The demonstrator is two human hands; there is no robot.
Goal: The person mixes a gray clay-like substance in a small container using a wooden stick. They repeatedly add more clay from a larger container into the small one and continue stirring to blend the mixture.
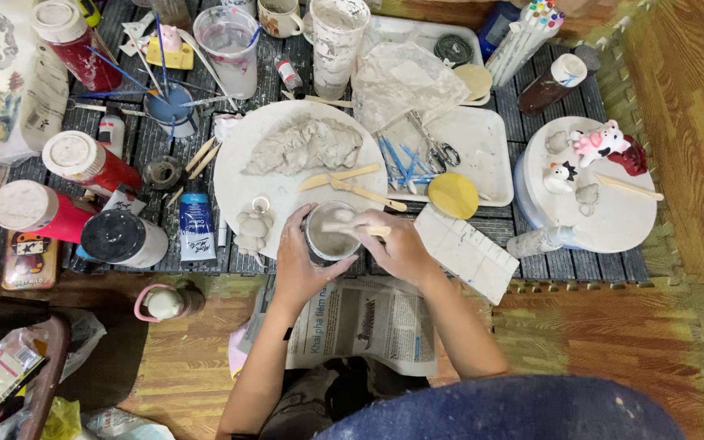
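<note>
Fingers [293,236] around small cup [329,235]

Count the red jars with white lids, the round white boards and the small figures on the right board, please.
Red jars with white lids: 3
Round white boards: 2
Small figures on the right board: 2
Total: 7
</note>
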